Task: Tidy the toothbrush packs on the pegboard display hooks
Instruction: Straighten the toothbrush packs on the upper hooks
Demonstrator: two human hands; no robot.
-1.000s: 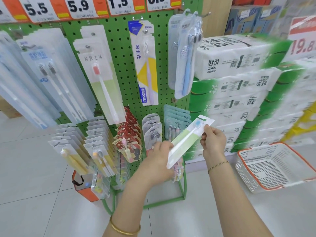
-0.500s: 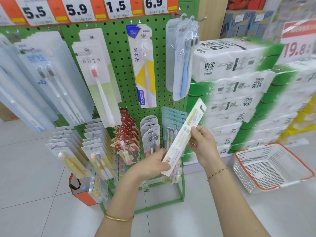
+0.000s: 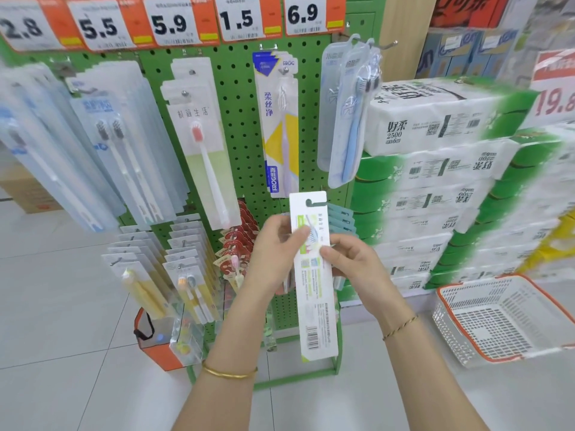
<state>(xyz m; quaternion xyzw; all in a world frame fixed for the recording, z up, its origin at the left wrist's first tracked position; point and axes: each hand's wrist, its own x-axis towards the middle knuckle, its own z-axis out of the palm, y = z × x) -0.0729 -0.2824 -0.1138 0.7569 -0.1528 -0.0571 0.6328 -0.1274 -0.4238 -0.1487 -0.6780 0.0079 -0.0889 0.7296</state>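
**Both hands holding one pack upright**

A green pegboard is standing on a pale tiled floor, beside stacked tissue packs and a white basket. In front of it, the left hand and right hand are pinching opposite edges of one toothbrush pack.

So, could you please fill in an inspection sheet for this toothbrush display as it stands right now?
Surface: green pegboard, upright, its hooks loaded with hanging packs under a row of price tags.
Job's things: one white-and-green toothbrush pack is off the hooks, held upright with the barcode end down. The pink-brush pack, FROG pack and blue-brush packs hang above it.
Clutter: orange box at the stand's foot; white basket on the floor to the right.
Grippers: left hand pinches the pack's left edge; right hand grips its right edge, slightly lower.
Cables: nothing seen.
Surroundings: stacked tissue packs right of the board; pale tiled floor.
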